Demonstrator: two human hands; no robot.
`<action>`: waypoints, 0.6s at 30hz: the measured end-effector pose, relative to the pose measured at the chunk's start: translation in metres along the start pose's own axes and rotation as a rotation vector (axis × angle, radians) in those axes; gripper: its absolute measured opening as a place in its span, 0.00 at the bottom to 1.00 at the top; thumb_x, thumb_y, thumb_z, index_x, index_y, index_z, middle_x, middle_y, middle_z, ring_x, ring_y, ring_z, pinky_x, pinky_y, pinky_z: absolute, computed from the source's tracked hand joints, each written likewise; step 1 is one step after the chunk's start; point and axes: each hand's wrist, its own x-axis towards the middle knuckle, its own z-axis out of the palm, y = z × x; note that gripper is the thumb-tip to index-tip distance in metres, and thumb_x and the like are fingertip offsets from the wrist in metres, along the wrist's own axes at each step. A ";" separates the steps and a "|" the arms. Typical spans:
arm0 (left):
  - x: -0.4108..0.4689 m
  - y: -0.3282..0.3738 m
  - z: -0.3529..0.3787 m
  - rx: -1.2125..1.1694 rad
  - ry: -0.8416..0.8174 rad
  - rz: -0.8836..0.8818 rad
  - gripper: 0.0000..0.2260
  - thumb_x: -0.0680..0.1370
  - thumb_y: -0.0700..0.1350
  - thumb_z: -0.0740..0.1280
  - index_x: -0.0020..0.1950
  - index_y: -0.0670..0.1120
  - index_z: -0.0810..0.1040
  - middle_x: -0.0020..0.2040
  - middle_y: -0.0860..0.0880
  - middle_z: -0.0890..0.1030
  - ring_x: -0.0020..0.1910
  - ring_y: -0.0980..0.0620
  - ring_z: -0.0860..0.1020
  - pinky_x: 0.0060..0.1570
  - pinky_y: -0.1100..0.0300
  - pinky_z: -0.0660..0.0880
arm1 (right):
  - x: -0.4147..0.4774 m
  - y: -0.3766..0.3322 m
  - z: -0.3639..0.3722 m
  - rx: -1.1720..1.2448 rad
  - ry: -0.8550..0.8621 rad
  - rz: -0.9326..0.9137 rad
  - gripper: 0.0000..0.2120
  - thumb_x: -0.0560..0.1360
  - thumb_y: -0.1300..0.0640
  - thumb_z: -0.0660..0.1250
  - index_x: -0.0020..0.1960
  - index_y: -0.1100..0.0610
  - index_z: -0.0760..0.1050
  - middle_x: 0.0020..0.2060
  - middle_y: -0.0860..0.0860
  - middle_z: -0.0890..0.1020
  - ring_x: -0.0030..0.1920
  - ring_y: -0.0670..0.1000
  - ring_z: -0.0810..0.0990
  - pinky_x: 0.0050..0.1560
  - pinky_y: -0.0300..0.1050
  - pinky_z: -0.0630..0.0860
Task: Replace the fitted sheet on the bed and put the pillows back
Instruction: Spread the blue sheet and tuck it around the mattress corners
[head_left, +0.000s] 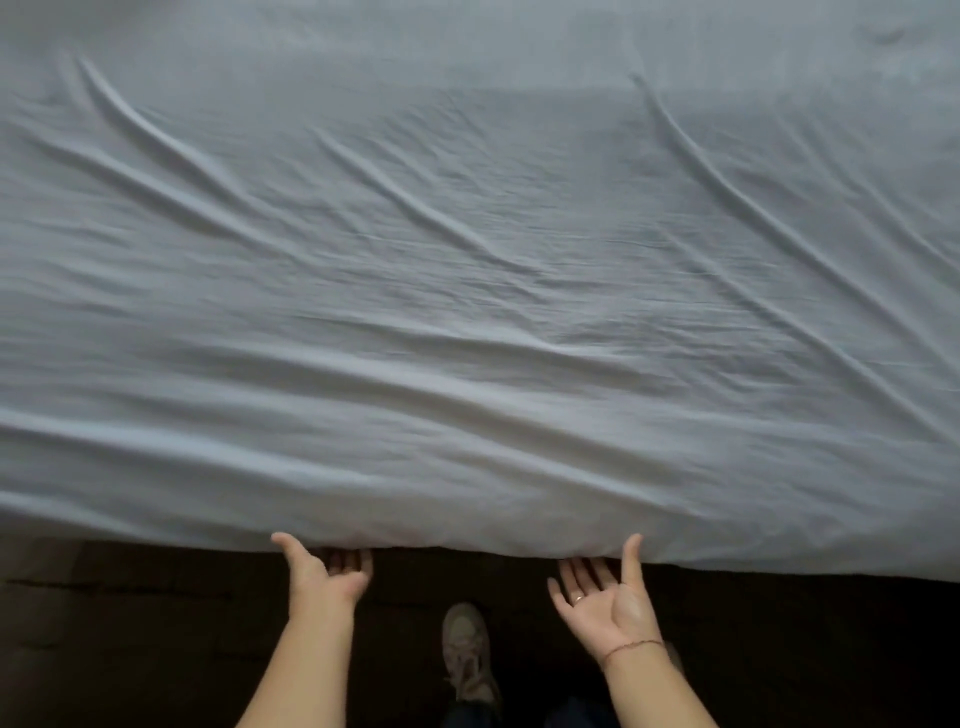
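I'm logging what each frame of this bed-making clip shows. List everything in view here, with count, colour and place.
fitted sheet: one, pale grey-blue, wrinkled, covering the bed across most of the view, near edge hanging over the side
floor: one, dark, along the bottom below the sheet's edge
shoe: one clearly seen, greyish-tan with laces, bottom centre on the floor
trouser leg: dark, at the bottom edge behind the shoe
ring: one, gold-coloured, on a finger of the right hand
bracelet: one, thin reddish cord, on the right wrist
left hand: one, palm up, fingers tucked under the sheet's edge, thumb raised
right hand: one, palm up and open, fingertips at the sheet's edge

No pillows are in view.
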 end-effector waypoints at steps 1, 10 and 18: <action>0.006 0.005 -0.004 0.002 0.000 0.002 0.25 0.73 0.69 0.62 0.51 0.47 0.72 0.48 0.48 0.74 0.59 0.50 0.73 0.64 0.53 0.70 | -0.001 0.006 0.000 -0.033 0.000 -0.002 0.68 0.34 0.41 0.84 0.70 0.57 0.66 0.67 0.57 0.71 0.73 0.55 0.64 0.73 0.58 0.56; 0.029 0.034 -0.028 -0.025 0.013 0.011 0.11 0.77 0.54 0.67 0.42 0.48 0.72 0.42 0.54 0.75 0.40 0.58 0.73 0.53 0.64 0.70 | 0.005 0.038 0.011 -0.179 0.034 0.005 0.24 0.72 0.38 0.65 0.53 0.58 0.72 0.56 0.58 0.76 0.73 0.56 0.65 0.72 0.56 0.59; 0.039 0.036 -0.074 0.126 0.154 0.139 0.09 0.80 0.49 0.66 0.56 0.46 0.77 0.41 0.52 0.75 0.46 0.57 0.75 0.50 0.63 0.71 | 0.001 0.054 0.015 -0.265 0.071 0.016 0.27 0.73 0.38 0.64 0.62 0.57 0.70 0.55 0.57 0.76 0.70 0.55 0.68 0.71 0.56 0.59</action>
